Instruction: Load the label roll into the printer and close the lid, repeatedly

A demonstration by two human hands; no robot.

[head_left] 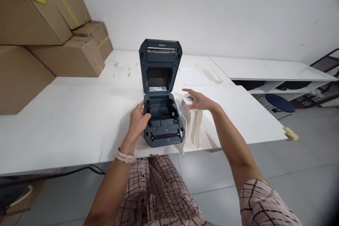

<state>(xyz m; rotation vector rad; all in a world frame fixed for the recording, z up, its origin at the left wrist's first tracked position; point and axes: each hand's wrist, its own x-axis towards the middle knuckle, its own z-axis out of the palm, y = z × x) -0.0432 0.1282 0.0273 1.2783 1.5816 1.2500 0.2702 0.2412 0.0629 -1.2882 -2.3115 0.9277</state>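
The right hand [201, 101] covers part of the roll of paper [185, 110], so its far side and full width are hidden; the fingers and thumb curve about its top, but whether they press on it or only rest there I cannot tell. The left hand [138, 118] grasps the near-left rim of the printer [163, 124], its thumb over the edge and its other fingers mostly out of sight along the outer side. The print on the sticker [157, 88] near the hinge is too small to read, and the boxes [26, 21] at the left are cut off by the edge of the view. The printer stands on the white surface [79, 123] near its front edge, the roll just to its right. It is dark blue-grey with clipped corners, its lid [159, 60] raised and leaning back to show a shiny metal bar [162, 50]. The open bay holds no roll; in front of it lies a black roller [166, 136] with a white wheel at its right end. The roll is white with a dark-edged core, and pale cream strips [198, 130] trail from beside it toward the front edge.
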